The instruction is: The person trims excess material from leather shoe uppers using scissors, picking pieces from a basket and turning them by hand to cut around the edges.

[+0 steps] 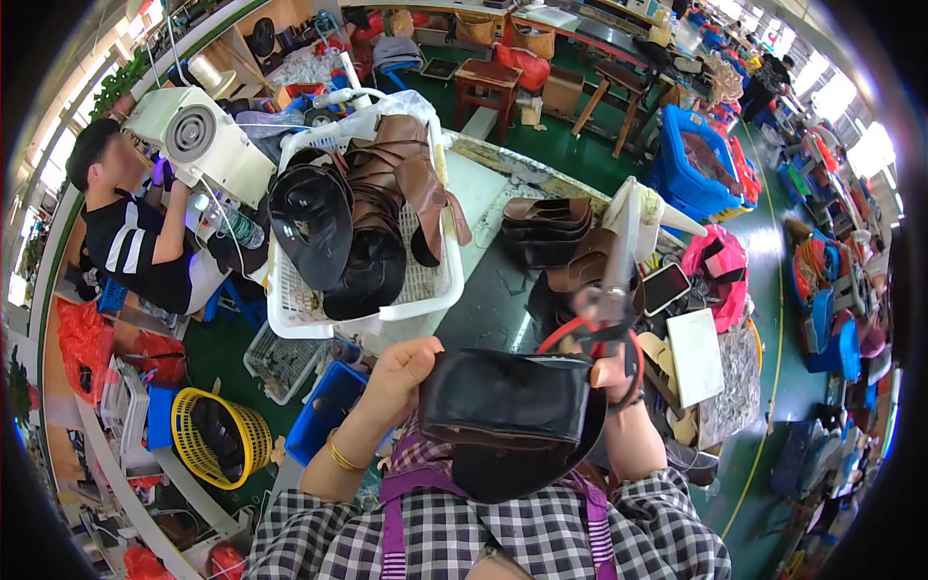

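I see the black leather piece (pixel 503 398) held between left grip (pixel 398 379) and right grip (pixel 617 382); the right seems, through blur, to carry red-handled scissors (pixel 607 314) too, so a loosened finger could let the blades nick the leather.

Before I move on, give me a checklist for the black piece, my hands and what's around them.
1. Left hand on the black piece: ok, gripping its left edge.
2. Right hand on the black piece: ok, its thumb is at the right edge.
3. Red-handled tool clear of the black piece: cannot tell; it is blurred, close by the right hand.
4. White basket not overfilled: not ok, brown and black pieces heap above its rim.
5. Phone out of the way: ok, it lies apart from both hands, farther off to the right.
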`<act>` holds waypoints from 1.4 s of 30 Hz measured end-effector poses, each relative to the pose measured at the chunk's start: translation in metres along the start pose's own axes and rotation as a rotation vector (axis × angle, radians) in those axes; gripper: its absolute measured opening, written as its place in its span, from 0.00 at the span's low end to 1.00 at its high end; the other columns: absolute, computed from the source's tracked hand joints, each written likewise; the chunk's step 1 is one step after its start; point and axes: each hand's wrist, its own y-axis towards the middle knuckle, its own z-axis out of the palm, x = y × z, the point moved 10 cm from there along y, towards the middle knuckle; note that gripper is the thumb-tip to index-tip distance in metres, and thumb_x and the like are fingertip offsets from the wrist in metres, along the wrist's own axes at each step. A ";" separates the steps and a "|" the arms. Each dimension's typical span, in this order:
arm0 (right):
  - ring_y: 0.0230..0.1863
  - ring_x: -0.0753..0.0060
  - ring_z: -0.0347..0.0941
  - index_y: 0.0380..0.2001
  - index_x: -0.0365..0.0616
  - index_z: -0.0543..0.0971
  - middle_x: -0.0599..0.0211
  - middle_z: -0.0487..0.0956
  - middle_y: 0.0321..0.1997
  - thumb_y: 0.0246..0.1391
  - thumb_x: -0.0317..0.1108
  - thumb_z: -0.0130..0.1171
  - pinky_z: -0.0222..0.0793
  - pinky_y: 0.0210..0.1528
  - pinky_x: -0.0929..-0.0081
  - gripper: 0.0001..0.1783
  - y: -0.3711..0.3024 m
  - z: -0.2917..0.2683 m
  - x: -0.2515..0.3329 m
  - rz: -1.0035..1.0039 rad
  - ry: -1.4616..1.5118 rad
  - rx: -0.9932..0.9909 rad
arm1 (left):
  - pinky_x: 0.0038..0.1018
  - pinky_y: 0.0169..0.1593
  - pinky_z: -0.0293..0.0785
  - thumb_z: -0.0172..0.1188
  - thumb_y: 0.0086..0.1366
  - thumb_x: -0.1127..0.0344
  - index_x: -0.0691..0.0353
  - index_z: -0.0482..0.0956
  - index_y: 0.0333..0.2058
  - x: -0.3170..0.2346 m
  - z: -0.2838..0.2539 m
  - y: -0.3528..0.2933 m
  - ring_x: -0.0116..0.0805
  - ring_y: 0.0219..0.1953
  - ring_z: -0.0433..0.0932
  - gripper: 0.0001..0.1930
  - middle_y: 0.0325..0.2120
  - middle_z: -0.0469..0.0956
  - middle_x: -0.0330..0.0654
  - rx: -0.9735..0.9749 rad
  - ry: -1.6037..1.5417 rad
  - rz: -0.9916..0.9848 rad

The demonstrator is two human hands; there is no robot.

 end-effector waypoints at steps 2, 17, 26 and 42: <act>0.42 0.76 0.70 0.48 0.41 0.68 0.68 0.72 0.42 0.29 0.30 0.76 0.67 0.42 0.79 0.39 0.006 0.006 -0.009 0.068 -0.081 0.028 | 0.20 0.35 0.74 0.53 0.65 0.49 0.60 0.73 0.39 0.000 -0.020 -0.007 0.24 0.31 0.77 0.18 0.32 0.77 0.37 -0.363 -0.233 -0.036; 0.39 0.80 0.71 0.48 0.37 0.70 0.71 0.76 0.34 0.44 0.25 0.67 0.67 0.43 0.80 0.27 0.073 0.013 0.007 0.222 -0.819 0.346 | 0.15 0.34 0.70 0.60 0.62 0.55 0.65 0.78 0.38 0.018 0.027 0.042 0.19 0.31 0.74 0.17 0.30 0.78 0.35 0.445 0.630 -0.504; 0.34 0.74 0.76 0.48 0.41 0.69 0.62 0.80 0.36 0.40 0.30 0.71 0.71 0.37 0.77 0.31 0.013 0.018 0.034 -0.317 -1.258 -0.132 | 0.29 0.51 0.75 0.51 0.67 0.63 0.61 0.69 0.49 0.017 -0.024 0.040 0.29 0.46 0.77 0.15 0.45 0.76 0.39 -0.092 -0.401 0.093; 0.34 0.69 0.78 0.46 0.33 0.68 0.57 0.79 0.37 0.49 0.20 0.58 0.76 0.38 0.74 0.20 0.010 -0.029 -0.004 -0.098 -0.278 -0.379 | 0.31 0.51 0.68 0.53 0.66 0.60 0.62 0.67 0.50 -0.007 -0.040 -0.001 0.34 0.47 0.73 0.18 0.45 0.72 0.41 -0.497 0.633 0.488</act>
